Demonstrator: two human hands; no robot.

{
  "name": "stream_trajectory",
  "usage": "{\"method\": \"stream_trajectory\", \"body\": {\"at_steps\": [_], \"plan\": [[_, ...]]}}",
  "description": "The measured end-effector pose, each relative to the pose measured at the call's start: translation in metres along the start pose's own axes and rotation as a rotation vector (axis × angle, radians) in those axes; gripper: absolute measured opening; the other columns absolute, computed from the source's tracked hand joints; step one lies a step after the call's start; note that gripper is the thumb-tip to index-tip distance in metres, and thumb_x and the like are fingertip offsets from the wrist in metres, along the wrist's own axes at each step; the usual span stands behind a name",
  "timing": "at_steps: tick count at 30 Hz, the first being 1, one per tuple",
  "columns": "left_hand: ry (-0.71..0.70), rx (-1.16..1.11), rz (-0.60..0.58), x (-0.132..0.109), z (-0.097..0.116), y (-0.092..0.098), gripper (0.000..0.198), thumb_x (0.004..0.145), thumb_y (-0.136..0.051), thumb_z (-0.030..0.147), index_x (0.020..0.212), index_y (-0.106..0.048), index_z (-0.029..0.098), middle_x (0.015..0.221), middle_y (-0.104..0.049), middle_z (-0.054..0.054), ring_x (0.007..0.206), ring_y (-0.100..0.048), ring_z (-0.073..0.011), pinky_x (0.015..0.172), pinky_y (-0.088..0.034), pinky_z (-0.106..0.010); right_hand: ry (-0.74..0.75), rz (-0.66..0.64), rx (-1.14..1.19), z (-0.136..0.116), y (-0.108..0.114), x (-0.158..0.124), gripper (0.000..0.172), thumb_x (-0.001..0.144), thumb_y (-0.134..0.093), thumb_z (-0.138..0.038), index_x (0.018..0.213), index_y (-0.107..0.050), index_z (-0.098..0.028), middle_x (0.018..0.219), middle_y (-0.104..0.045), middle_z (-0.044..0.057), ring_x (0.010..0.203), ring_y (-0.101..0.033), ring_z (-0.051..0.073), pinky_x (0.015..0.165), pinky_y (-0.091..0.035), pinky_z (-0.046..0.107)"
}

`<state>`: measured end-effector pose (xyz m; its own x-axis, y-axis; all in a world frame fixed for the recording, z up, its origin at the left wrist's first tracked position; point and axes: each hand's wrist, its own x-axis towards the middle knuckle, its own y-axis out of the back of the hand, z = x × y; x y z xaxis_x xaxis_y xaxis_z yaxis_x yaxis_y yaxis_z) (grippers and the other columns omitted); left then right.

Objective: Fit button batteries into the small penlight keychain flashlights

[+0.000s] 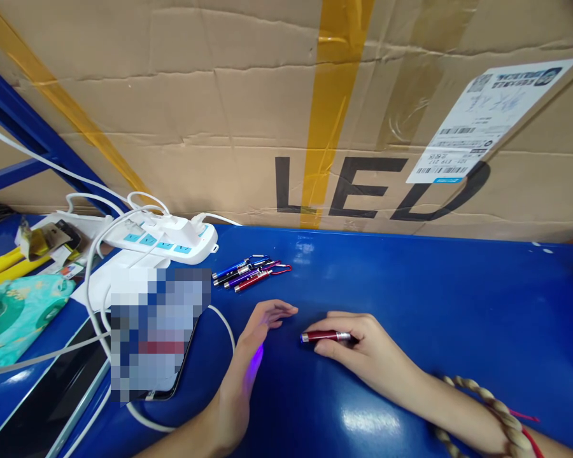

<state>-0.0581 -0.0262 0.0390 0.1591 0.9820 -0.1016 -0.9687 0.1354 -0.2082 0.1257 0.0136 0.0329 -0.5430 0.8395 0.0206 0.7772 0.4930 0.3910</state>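
My right hand [358,340] is closed around a small red penlight [322,336] with a silver section near my fingers. The penlight points left, toward my left hand [251,362], which is held on edge with its fingers stretched out and holds nothing. A violet glow lies on the left palm. Beyond the hands, several penlights in blue, black, purple and red lie side by side on the blue table, the red penlight [253,280] nearest me. Thin cords and small clips trail from their right ends.
A phone [165,343], its screen blurred out, lies left of my left hand among white cables. Behind it is a white power strip [181,245]. A green wipes packet [23,315] and yellow tubes [2,267] are far left. A large cardboard box [239,114] stands along the table's back edge.
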Motion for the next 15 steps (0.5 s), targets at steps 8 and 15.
{"method": "stream_trajectory", "body": {"at_steps": [8, 15], "plan": [[0.009, -0.021, 0.018, -0.0003, -0.0022, 0.0013, 0.034, 0.091, -0.032, 0.039, 0.104, -0.055, 0.017, 0.116, -0.051, -0.009, 0.121, -0.035, -0.0281, 0.102, -0.022, -0.038, -0.006, -0.002, 0.013, 0.0011, 0.0014, 0.0001, 0.026, 0.084, -0.060, -0.042, 0.095, -0.074, -0.024, 0.078, -0.070, 0.003, 0.068, -0.061, 0.015, 0.060, -0.046, 0.024], [0.006, -0.021, 0.004, 0.0007, -0.0035, 0.0018, 0.034, 0.093, -0.029, 0.037, 0.106, -0.054, 0.018, 0.114, -0.051, -0.008, 0.118, -0.037, -0.0265, 0.102, -0.023, -0.037, -0.056, -0.014, 0.007, -0.0006, 0.0002, 0.0006, 0.020, 0.079, -0.066, -0.038, 0.086, -0.075, -0.022, 0.073, -0.068, 0.002, 0.061, -0.059, 0.012, 0.054, -0.043, 0.022]]}}
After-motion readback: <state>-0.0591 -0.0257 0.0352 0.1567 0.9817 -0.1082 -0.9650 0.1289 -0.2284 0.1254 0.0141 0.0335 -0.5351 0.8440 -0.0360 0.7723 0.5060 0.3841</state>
